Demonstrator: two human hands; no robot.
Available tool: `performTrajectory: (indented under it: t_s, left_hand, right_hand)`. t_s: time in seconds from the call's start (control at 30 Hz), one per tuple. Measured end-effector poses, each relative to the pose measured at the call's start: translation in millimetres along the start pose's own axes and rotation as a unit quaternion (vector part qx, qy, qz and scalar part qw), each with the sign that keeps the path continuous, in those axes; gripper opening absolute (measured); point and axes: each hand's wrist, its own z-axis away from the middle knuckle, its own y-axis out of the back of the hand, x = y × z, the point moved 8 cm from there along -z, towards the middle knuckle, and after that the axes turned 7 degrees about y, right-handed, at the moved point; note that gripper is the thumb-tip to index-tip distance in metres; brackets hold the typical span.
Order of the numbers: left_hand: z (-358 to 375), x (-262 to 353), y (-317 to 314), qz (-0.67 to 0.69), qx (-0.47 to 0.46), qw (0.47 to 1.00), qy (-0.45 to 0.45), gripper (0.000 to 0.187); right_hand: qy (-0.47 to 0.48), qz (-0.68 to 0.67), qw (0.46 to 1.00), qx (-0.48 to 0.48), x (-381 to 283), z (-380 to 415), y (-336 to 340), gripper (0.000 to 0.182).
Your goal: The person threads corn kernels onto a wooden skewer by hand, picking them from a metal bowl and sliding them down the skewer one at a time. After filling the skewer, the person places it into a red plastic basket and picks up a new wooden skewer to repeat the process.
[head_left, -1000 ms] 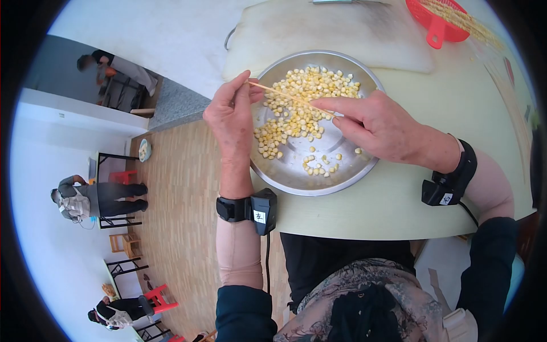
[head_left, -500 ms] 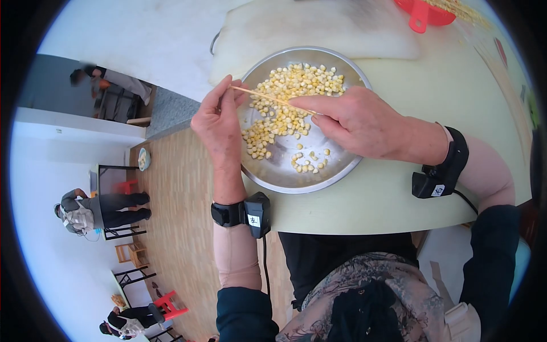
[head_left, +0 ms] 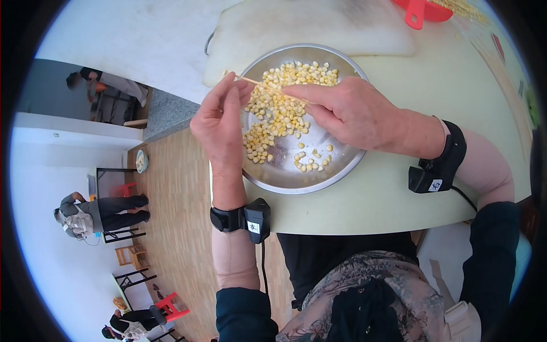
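Note:
A thin wooden skewer (head_left: 257, 82) slants over a round steel bowl (head_left: 268, 183) of loose yellow corn kernels (head_left: 290, 108). My right hand (head_left: 364, 117) is closed on its right part, thumb and index finger pinched together above the kernels. At the bowl's left rim, my left hand (head_left: 219, 122) pinches the skewer's left end between its fingertips. A small pale bit shows there, too small to name for certain. Several kernels lie apart on the bare steel near the bowl's front.
Behind the bowl lies a white cutting board (head_left: 319, 28). A red container with a handle (head_left: 416, 16) and a bundle of thin sticks (head_left: 464, 11) are at the back right. People stand in the room at left, near a red stool (head_left: 171, 308).
The skewer and both hands have shifted slightly left and up. A pale bit now shows past my left fingertips. Both hands keep their pinch.

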Motion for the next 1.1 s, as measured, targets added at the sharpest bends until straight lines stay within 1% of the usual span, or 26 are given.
performTrajectory:
  t_s: [0.03,0.07,0.13,0.17,0.23,0.27,0.3,0.33,0.37,0.4,0.47,0.5,0.57,0.63,0.73,0.83,0.9,1.03,1.1]
  left_hand:
    - [-2,-2,5,0.038,0.019,0.999,0.015,0.022]
    - [-4,-3,8,0.038,0.020,0.999,0.014,0.022]
    - [-9,-19,25,0.101,0.057,0.991,0.065,0.024]
    - [-8,-26,24,0.099,0.060,0.991,0.061,0.024]
    - [-11,-43,21,0.173,0.009,0.975,0.142,0.024]
    - [-11,-46,20,0.184,0.003,0.970,0.156,0.024]
    - [-8,-48,15,0.193,-0.003,0.967,0.166,0.023]
    - [-7,-53,11,0.222,-0.027,0.960,0.167,0.023]
    - [-6,-58,7,0.253,-0.054,0.951,0.168,0.022]
    - [-6,-52,10,0.245,-0.048,0.957,0.150,0.022]
    - [-7,-55,9,0.282,-0.052,0.943,0.166,0.022]
    - [-9,-55,8,0.280,-0.051,0.946,0.156,0.022]
    - [-6,-56,4,0.314,-0.059,0.932,0.172,0.021]
    - [-13,-60,8,0.313,-0.059,0.932,0.172,0.021]
    - [-14,-60,7,0.337,-0.068,0.923,0.171,0.021]
    - [-15,-60,8,0.340,-0.073,0.921,0.176,0.020]
    - [-12,-63,5,0.354,-0.075,0.910,0.203,0.018]
    - [-11,-67,-1,0.369,-0.086,0.899,0.221,0.018]
    - [-9,-66,-7,0.387,-0.107,0.886,0.232,0.019]
  right_hand:
    - [-0.007,0.000,1.000,0.006,1,-2,1,0.030]
    - [-0.005,0.000,1.000,0.006,0,-2,2,0.030]
    - [-0.022,-0.020,1.000,-0.001,2,-1,1,0.031]
    - [-0.016,-0.021,1.000,0.000,5,5,-1,0.031]
    - [0.001,-0.016,1.000,-0.007,3,10,-2,0.032]
    - [0.021,-0.021,1.000,-0.002,1,10,0,0.032]
    - [-0.003,-0.026,0.999,-0.020,5,16,-3,0.032]
    - [-0.025,-0.030,0.999,-0.038,9,19,-6,0.033]
    - [-0.002,-0.034,0.999,-0.030,6,19,-7,0.033]
    - [0.006,-0.032,0.999,-0.020,0,20,-2,0.034]
    - [0.023,-0.027,0.999,-0.008,-4,17,1,0.034]
    - [0.022,-0.030,0.999,-0.011,0,18,-2,0.034]
    - [0.019,-0.033,0.999,-0.017,1,19,-3,0.035]
    - [0.021,-0.020,0.999,-0.034,4,14,-9,0.036]
    - [0.043,-0.010,0.999,-0.028,3,14,-9,0.037]
    - [0.042,-0.008,0.998,-0.034,3,13,-9,0.037]
    - [0.048,-0.012,0.998,-0.029,5,16,-10,0.039]
    - [0.050,-0.021,0.998,-0.019,8,18,-10,0.043]
    - [0.040,-0.017,0.999,-0.023,9,18,-10,0.044]
